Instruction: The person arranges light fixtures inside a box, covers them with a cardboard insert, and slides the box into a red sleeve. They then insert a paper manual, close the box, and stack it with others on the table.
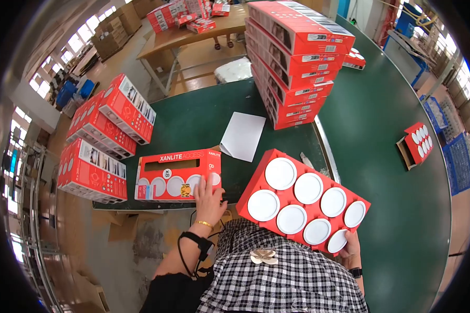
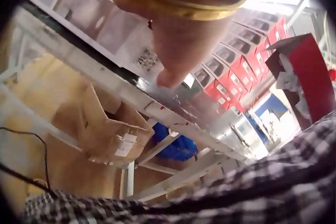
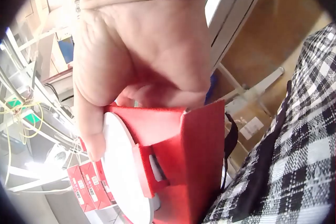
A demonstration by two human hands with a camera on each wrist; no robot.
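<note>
My right hand [image 1: 351, 244] grips the lower right corner of a red cardboard tray [image 1: 256, 180] held tilted in front of my body. Two rows of white round discs [image 1: 291, 219] sit in its face. In the right wrist view, the thumb lies along a white disc [image 3: 123, 171] at the end, and the other fingers go behind the red cardboard [image 3: 194, 166]. My left hand [image 1: 209, 205] rests with extended fingers on the right end of a red and white XANLITE box [image 1: 180, 163]. That box lies on the green table and has a long window cut out of it.
Red boxes [image 1: 125, 107] stand in a group at the table's left. A tall stack of similar boxes [image 1: 303, 65] rises at the back, beside a white sheet [image 1: 244, 136]. Another disc tray [image 1: 418, 144] is on the right-hand green surface. A metal edge [image 1: 326, 148] divides the surfaces.
</note>
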